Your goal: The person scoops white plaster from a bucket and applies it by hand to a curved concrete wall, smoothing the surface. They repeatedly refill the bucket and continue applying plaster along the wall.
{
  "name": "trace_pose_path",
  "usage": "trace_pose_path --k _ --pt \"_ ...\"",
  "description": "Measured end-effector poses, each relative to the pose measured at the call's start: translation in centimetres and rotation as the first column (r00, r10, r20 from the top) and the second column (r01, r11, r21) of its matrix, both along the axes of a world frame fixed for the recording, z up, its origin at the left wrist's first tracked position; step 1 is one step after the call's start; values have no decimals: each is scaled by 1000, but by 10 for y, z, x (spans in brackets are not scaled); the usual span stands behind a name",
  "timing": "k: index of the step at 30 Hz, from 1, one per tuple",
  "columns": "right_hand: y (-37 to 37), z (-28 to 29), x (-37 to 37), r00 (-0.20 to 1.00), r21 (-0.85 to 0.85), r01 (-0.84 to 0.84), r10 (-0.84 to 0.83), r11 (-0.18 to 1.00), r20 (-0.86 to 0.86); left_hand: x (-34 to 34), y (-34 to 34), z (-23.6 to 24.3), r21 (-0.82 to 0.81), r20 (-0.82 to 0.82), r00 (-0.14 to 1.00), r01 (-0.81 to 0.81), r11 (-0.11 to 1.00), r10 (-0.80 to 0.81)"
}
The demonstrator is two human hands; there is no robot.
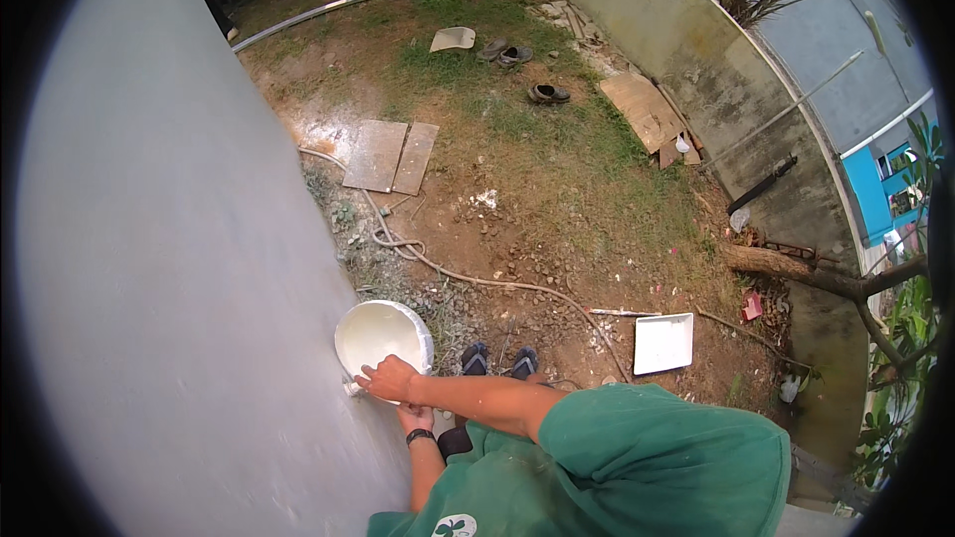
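Observation:
A round white bucket (427, 331) with off-white paint or plaster inside stands close against the pale grey wall (189, 268). My right arm reaches across to the left, and my right hand (391, 379) is over the bucket's near rim with its fingers bent together. A small whitish piece (351, 389) shows beside those fingertips, next to the wall; its kind is unclear. My left hand (414, 418), with a dark band at the wrist, is just below the right wrist at the bucket's near side. Its fingers are mostly hidden, so its grip cannot be made out.
A white tray (664, 343) lies to the right beside a thin stick (624, 312). A hose (487, 283) snakes across the dirt. Flat boards (376, 154), dark shoes (548, 93) and cardboard (642, 109) lie farther off. A concrete wall (686, 50) and tree trunk (786, 267) bound the right.

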State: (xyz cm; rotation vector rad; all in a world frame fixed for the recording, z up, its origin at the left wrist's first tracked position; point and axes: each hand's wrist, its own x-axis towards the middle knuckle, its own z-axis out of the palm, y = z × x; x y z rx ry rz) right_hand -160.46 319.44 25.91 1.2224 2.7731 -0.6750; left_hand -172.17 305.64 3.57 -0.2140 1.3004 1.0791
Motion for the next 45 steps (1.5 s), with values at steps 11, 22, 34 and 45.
trace_pose_path --k 11,22,34,45 --pt "-17 -3 -5 987 118 152 -144 981 -68 22 11 60 163 121 993 -32 986 12" --pt "-21 -4 -6 983 119 176 -168 977 -75 23 10 75 174 127 992 -17 985 -5" --pt "-3 3 -19 931 -153 357 -365 922 -29 -3 -5 29 73 99 988 113 991 -120" --pt "-9 -15 97 623 -837 458 -780 299 62 37 18 57 -41 30 999 -17 999 19"
